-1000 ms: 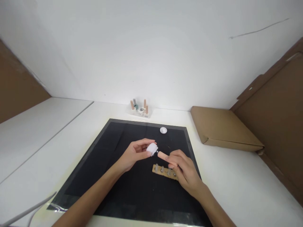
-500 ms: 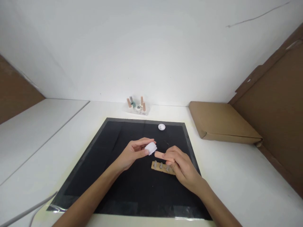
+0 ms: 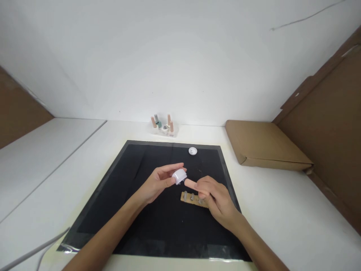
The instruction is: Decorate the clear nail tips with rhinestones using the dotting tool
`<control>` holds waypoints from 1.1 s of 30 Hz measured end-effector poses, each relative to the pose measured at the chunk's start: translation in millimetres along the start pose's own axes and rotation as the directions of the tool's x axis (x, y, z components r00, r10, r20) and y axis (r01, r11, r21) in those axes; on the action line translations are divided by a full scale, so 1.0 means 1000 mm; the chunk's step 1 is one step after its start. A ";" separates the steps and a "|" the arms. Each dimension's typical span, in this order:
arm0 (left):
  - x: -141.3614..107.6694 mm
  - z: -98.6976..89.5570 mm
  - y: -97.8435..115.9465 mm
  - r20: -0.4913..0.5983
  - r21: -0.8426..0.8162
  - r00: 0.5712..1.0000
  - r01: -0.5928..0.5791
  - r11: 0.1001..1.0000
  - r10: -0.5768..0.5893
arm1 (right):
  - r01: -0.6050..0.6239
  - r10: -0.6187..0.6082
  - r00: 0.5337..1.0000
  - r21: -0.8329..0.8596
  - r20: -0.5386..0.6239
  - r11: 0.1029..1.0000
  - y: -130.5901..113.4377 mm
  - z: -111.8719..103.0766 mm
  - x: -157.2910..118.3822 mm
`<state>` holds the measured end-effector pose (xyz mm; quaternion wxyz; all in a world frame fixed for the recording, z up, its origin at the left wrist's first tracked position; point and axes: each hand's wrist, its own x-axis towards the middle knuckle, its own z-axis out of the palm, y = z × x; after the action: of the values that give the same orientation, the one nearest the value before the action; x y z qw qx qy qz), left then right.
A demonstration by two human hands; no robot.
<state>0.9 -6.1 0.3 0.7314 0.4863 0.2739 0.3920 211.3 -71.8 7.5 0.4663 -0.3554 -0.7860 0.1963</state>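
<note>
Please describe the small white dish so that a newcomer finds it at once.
Find the black mat on the white table. Near its far edge, right of centre, lies a shallow round white dish. Unlike the white jar in the left hand, nobody holds it.

My left hand (image 3: 158, 183) pinches a small white jar (image 3: 179, 176), tilted toward my right hand (image 3: 218, 199), which grips a peach handle (image 3: 191, 184) with its end close by the jar. Just below lies a tan strip (image 3: 194, 200) on the black mat (image 3: 135, 218); a round white lid (image 3: 193, 151) rests near the mat's far edge.
</note>
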 end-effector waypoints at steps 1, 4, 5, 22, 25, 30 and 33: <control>0.000 0.000 0.000 -0.004 -0.006 1.000 0.002 1.000 -0.002 | 0.025 -0.025 1.000 -0.009 0.009 1.000 0.000 0.000 0.001; 0.000 0.000 0.000 -0.010 -0.018 1.000 0.007 1.000 -0.007 | 0.060 -0.059 0.998 -0.034 0.017 0.998 0.001 0.000 0.002; 0.000 0.000 0.000 -0.010 -0.019 1.000 0.009 1.000 -0.010 | 0.062 -0.062 0.998 -0.039 0.018 0.997 0.001 0.000 0.002; -0.002 0.005 0.000 -0.052 0.019 0.998 0.044 0.999 -0.043 | -0.097 0.096 0.995 0.019 0.029 0.995 -0.001 0.000 0.003; -0.002 0.005 0.000 -0.050 0.016 0.998 0.048 0.999 -0.047 | -0.155 0.154 0.988 0.064 0.018 0.986 -0.003 0.000 0.003; -0.003 0.006 0.000 -0.052 0.007 0.997 0.050 0.999 -0.049 | -0.275 0.278 0.961 0.174 0.007 0.946 -0.004 0.003 0.002; -0.002 0.007 0.001 -0.054 0.000 0.997 0.048 0.999 -0.048 | -0.335 0.345 0.938 0.259 0.005 0.906 -0.004 0.007 0.001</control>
<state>4.5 -11.2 3.5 0.7326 0.4693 0.3052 0.3872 203.5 -73.5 6.8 0.4829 -0.4277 -0.6702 0.3670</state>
